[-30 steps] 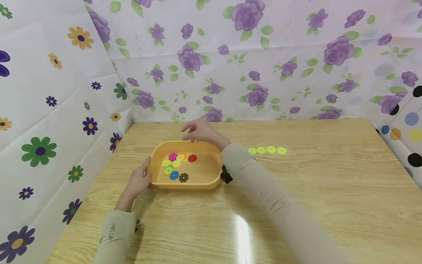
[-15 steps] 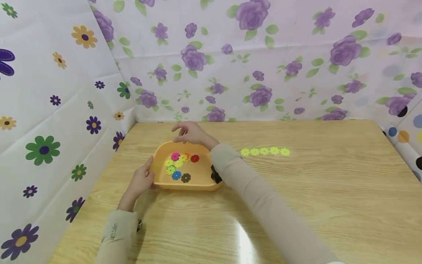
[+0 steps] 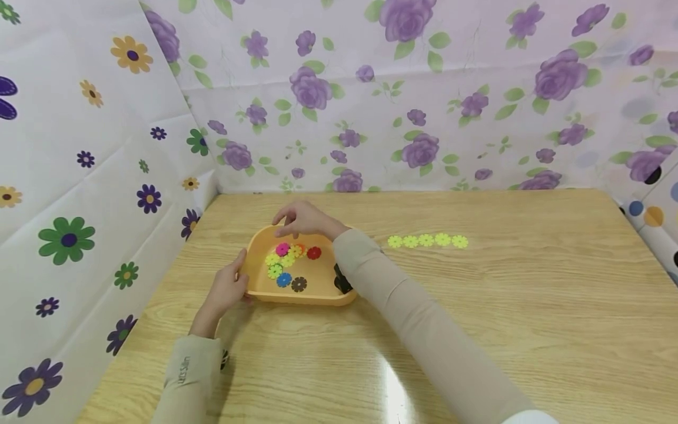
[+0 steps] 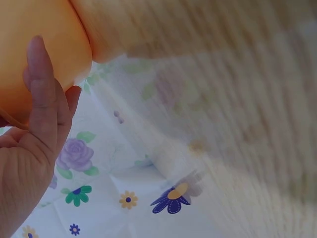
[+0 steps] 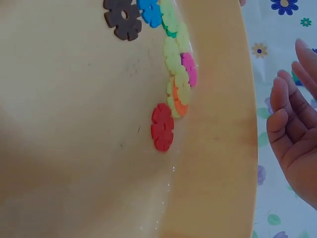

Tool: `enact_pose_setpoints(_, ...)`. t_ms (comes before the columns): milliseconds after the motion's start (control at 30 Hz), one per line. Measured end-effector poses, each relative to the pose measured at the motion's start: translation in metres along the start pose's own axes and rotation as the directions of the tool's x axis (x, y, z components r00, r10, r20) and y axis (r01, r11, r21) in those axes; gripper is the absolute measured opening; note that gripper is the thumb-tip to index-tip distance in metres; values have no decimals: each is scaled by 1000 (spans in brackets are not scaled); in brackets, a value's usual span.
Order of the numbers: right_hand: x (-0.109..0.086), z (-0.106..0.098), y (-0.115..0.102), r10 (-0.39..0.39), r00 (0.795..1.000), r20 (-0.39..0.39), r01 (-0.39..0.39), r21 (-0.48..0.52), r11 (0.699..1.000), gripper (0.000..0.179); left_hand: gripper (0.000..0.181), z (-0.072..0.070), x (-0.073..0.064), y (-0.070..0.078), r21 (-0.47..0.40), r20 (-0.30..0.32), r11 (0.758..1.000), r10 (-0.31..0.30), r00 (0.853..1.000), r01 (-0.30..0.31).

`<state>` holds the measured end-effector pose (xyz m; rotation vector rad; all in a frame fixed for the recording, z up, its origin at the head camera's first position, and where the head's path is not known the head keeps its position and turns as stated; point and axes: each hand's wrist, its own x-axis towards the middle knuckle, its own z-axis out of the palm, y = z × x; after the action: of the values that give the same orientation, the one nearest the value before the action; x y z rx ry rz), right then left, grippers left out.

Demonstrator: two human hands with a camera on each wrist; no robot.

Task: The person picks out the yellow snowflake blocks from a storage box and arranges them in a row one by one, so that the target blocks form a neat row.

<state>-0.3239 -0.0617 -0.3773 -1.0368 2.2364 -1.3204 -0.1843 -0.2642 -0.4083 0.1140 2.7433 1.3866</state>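
Observation:
My left hand [image 3: 226, 290] grips the left end of an orange plastic basin [image 3: 296, 298]; in the left wrist view its fingers [image 4: 42, 94] lie against the outer wall. Over the basin's far rim is my right hand [image 3: 306, 219], with loosely bent fingers and nothing between them in the right wrist view. Notched, flower-shaped plastic discs lie on the basin floor: a red disc [image 5: 162, 128], a brown disc [image 3: 299, 284], a blue disc [image 3: 283, 279], a pink disc [image 3: 283, 249], an orange one partly covered, and several yellow discs [image 3: 272, 259].
On the wooden table [image 3: 519, 312], right of the basin, several yellow discs [image 3: 426, 241] form a row. Flower-printed sheets [image 3: 360, 106] stand behind and to the left. A black device [image 3: 342, 279] at my right wrist overlaps the basin's right end.
My right hand has moved left along the basin's far rim, then slightly down toward the discs. More of the yellow row shows past my sleeve. My left hand keeps its hold.

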Motion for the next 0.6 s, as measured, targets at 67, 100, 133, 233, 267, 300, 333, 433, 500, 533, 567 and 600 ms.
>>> enact_pose_setpoints(67, -1, 2, 2, 7, 1000, 5, -7, -8, 1000, 33, 59, 1, 2, -1, 11, 4, 1000, -27, 1000, 27)
enact_pose_setpoints(100, -2, 3, 4, 12, 1000, 8, -12, -3, 1000, 33, 59, 1, 2, -2, 13, 5, 999, -31, 999, 31)
enact_pose_setpoints(133, -3, 4, 5, 17, 1000, 11, -17, -1, 1000, 33, 59, 1, 2, -2, 15, 6, 999, -42, 999, 42)
enact_pose_setpoints(233, -5, 8, 7, 18, 999, 29, -17, -33, 999, 31, 59, 2, 3, -1, 23, 9, 999, -49, 999, 48)
enact_pose_setpoints(267, -6, 9, 7, 15, 999, 38, -12, -65, 998, 30, 59, 3, 2, -1, 26, 12, 998, -50, 999, 50)
enact_pose_setpoints(300, -6, 10, 7, 12, 999, 49, -8, -92, 996, 28, 58, 3, 2, 0, 30, 14, 998, -50, 999, 49)
enact_pose_setpoints(333, -6, 12, 7, 16, 998, 66, -8, -119, 993, 27, 58, 2, 2, 1, 34, 16, 998, -49, 999, 49)
enact_pose_setpoints(433, -7, 14, 6, 85, 987, 137, -55, -213, 976, 30, 59, 1, 2, 2, 53, 25, 998, -41, 999, 40)
enact_pose_setpoints(500, -9, 16, 5, 167, 970, 179, -120, -247, 962, 35, 59, 1, 2, 2, 63, 30, 997, -41, 999, 39)
enact_pose_setpoints(533, -10, 16, 5, 211, 958, 193, -159, -256, 954, 38, 59, 0, 3, 2, 68, 34, 997, -39, 999, 37)
enact_pose_setpoints(567, -12, 16, 5, 248, 948, 198, -190, -270, 944, 40, 59, 0, 3, 2, 72, 36, 997, -37, 999, 35)
enact_pose_setpoints(600, -13, 17, 6, 276, 940, 199, -217, -272, 938, 42, 59, 0, 3, 2, 72, 38, 997, -36, 999, 33)
